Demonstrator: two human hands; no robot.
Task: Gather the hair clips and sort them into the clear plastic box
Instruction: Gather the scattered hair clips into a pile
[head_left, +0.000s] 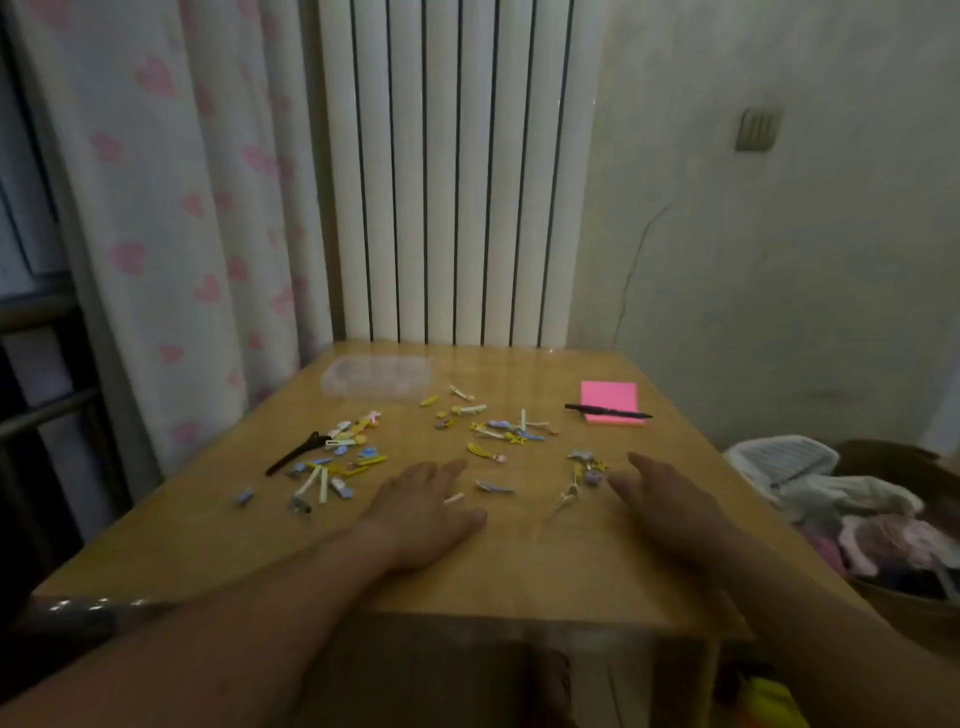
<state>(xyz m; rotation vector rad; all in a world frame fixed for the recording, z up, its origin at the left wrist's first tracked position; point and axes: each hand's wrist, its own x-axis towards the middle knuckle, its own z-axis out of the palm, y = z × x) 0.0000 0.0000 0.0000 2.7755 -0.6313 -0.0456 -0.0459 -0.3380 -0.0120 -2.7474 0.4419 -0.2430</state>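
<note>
1. Grips: two. The left grip (423, 506) lies palm down on the bench (519, 561) with its fingers straight, and it holds nothing. The right grip (670, 499) has its fingers stretched out and relaxed, and it too holds nothing.
2. Hair clips (498, 426): dozens of small ones in yellow, blue, white and pink. They are too small and too crowded for an exact count, and they lie in three loose groups.
3. The first group (343, 457) is beyond and to the left of the left grip. The second is past both grips, toward the far edge. The third (587, 467) is just beside the right grip's fingertips.
4. Stray clips: one pale clip (453, 499) lies against the left grip's fingers. One blue clip (493, 487) lies between the two grips. One more blue clip (243, 497) lies well to the left of the left grip.
5. One long black clip (296, 453) lies at the outer edge of the first group.
6. One clear plastic box (376, 375) sits far beyond the left grip, near the back edge of the bench. No clip can be made out in it.
7. One pink note pad (610, 397) lies beyond the right grip, with one black pen (608, 413) across its near edge.
8. One basket of clothes (883, 519) stands off the bench, to the right of the right grip.
</note>
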